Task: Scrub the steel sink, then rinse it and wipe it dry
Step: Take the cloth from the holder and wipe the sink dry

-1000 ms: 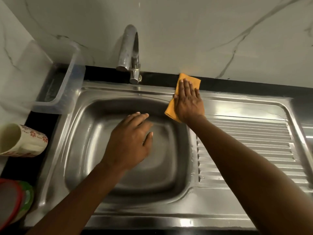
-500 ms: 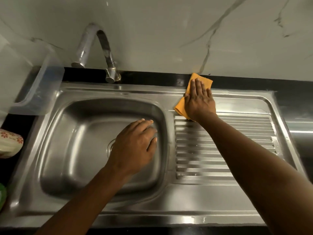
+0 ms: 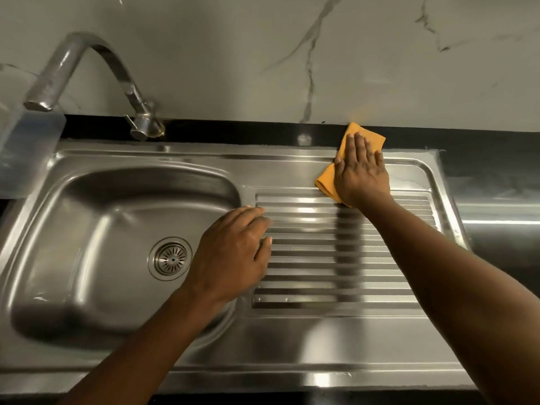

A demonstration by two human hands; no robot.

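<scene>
The steel sink (image 3: 87, 287) has a deep bowl on the left with a round drain strainer (image 3: 171, 258) and a ribbed draining board (image 3: 321, 258) on the right. My right hand (image 3: 361, 171) lies flat, fingers spread, pressing a folded orange cloth (image 3: 328, 178) onto the back rim of the draining board near the wall. My left hand (image 3: 233, 252) hovers or rests, palm down and holding nothing, over the bowl's right edge where the ribs begin.
A curved steel tap (image 3: 87, 80) stands at the back left. A clear plastic container (image 3: 26, 153) sits on the black counter (image 3: 482, 153) at the far left. A marble wall rises directly behind the sink.
My right hand has slid the orange cloth to the right along the back rim. My left hand has shifted right, from over the bowl to its right edge. The view has turned right.
</scene>
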